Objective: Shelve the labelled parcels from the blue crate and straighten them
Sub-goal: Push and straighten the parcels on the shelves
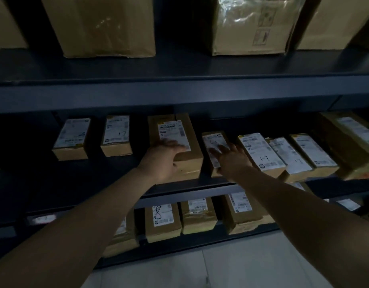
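Large plain cardboard boxes (100, 26) along the top shelf (179, 67) — one shiny plastic-wrapped box (252, 26) among them — pale tiled floor (241, 267) below.

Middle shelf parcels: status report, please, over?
Left hand rests on large parcel. Right hand presses small parcel beside it. Neighbour parcel close on right, nothing blocking.

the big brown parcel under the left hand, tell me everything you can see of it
The big brown parcel is a long cardboard box lying flat on the middle shelf, one end toward the person. A white printed label covers part of its top. It stands taller than the small parcel to its right, a dark gap between them. The left hand rests on its near end, fingers over the label.
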### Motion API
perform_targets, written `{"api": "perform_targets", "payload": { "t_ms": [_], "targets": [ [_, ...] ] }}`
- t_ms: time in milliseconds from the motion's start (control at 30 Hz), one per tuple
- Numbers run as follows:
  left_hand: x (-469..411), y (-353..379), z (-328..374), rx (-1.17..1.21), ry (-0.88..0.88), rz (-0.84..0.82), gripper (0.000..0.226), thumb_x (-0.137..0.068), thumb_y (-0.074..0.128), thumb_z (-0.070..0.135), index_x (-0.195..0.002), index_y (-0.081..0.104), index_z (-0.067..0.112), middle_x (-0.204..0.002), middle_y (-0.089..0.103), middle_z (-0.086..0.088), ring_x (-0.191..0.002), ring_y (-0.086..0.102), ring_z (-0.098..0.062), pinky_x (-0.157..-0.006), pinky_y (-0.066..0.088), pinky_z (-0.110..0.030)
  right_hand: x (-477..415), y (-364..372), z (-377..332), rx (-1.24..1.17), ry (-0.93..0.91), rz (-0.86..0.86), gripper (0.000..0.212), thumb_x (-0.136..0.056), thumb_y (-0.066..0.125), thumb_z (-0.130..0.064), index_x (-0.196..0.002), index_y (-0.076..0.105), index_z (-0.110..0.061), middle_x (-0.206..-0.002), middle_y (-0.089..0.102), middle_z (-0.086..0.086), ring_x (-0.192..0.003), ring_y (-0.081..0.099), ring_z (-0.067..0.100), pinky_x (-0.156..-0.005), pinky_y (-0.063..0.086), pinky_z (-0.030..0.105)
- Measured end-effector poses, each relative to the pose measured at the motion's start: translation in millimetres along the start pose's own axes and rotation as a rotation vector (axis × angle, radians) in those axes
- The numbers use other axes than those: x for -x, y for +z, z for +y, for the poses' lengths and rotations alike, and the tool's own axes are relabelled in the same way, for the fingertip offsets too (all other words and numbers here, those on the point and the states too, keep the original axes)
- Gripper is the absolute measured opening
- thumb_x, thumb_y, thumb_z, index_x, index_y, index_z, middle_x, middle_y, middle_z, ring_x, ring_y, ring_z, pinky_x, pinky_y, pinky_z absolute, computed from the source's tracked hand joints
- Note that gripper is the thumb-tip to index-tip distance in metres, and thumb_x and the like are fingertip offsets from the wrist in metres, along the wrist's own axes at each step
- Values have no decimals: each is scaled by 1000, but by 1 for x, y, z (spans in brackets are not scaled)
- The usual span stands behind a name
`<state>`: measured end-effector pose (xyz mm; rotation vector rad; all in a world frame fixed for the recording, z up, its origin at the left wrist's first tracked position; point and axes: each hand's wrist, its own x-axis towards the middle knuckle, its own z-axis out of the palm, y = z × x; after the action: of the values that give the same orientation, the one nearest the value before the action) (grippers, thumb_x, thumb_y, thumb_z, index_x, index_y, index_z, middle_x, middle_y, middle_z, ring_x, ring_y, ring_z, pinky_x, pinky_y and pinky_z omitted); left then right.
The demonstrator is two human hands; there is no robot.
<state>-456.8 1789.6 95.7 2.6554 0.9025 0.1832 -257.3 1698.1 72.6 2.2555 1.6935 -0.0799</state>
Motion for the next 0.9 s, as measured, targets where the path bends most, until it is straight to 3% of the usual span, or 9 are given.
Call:
{"api": "perform_targets", "payload": {
  "t_ms": [167, 300, 367, 567, 633, 733, 833, 900],
  "targets": [
    [-31, -1, -17, 12, -64, 41, 62, -86, 62, 9, -141, 43, 28, -151, 36, 3, -139, 30, -15, -112, 22, -23, -54, -8, 6, -58, -61, 24, 73, -93, 57, -24, -152, 13, -25, -159, 15, 7, -142, 19, 36, -111, 30, 48],
    [-51, -4, -30, 15, -97, 66, 59, -87, 63, 12, -140, 45, 31, -151, 37, 8, -138, 30, -11, -100, 15, -9, -91, -15, 15, -47, -90, 29, 80, -88, 64, -20, -152, 15, -24, -158, 17, 10, -140, 23, 35, -108, 30, 47],
    [-59, -6, -33, 68, -139, 56, 59, -87, 63, 12, -138, 46, 36, -149, 38, 10, -134, 36, -9, -97, 20, -8, -105, -17, 18, -29, -107, 36, 82, -87, 65, -20, -152, 15, -24, -158, 18, 10, -140, 23, 35, -108, 30, 47],
    [-68, -7, -39, 154, -194, 21, 60, -87, 64, 12, -134, 46, 44, -147, 39, 11, -122, 40, -4, -92, 29, -14, -132, -17, 19, 20, -117, 99, 82, -86, 68, -24, -151, 18, -20, -154, 25, 12, -138, 28, 35, -105, 36, 45],
    [-68, -6, -37, 130, -187, 35, 62, -88, 61, 10, -136, 44, 43, -150, 36, 10, -129, 36, -7, -97, 28, -16, -133, -17, 16, 21, -107, 127, 77, -87, 66, -26, -149, 21, -19, -150, 31, 13, -134, 32, 35, -103, 36, 43],
    [-63, -2, -27, -41, -166, 66, 62, -92, 54, 9, -145, 34, 35, -156, 26, 5, -143, 20, -14, -116, 16, -28, -120, -18, 14, -6, -100, 169, 69, -92, 58, -28, -149, 21, -17, -149, 32, 13, -133, 33, 35, -103, 35, 41],
    [-52, 2, -9, -139, -185, 121, 62, -93, 53, 15, -148, 28, 27, -158, 22, -2, -145, 17, -20, -118, 13, -36, -92, -21, 22, -19, -131, 228, 65, -95, 54, -26, -150, 22, -15, -151, 31, 13, -133, 33, 34, -104, 33, 41],
    [-46, 3, 14, -119, -168, 173, 58, -93, 54, 16, -146, 34, 22, -156, 25, -4, -143, 21, -22, -118, 12, -37, -67, -24, 37, -32, -135, 276, 59, -96, 51, -25, -149, 26, -16, -149, 34, 12, -131, 36, 33, -103, 33, 39]
  ]
}}
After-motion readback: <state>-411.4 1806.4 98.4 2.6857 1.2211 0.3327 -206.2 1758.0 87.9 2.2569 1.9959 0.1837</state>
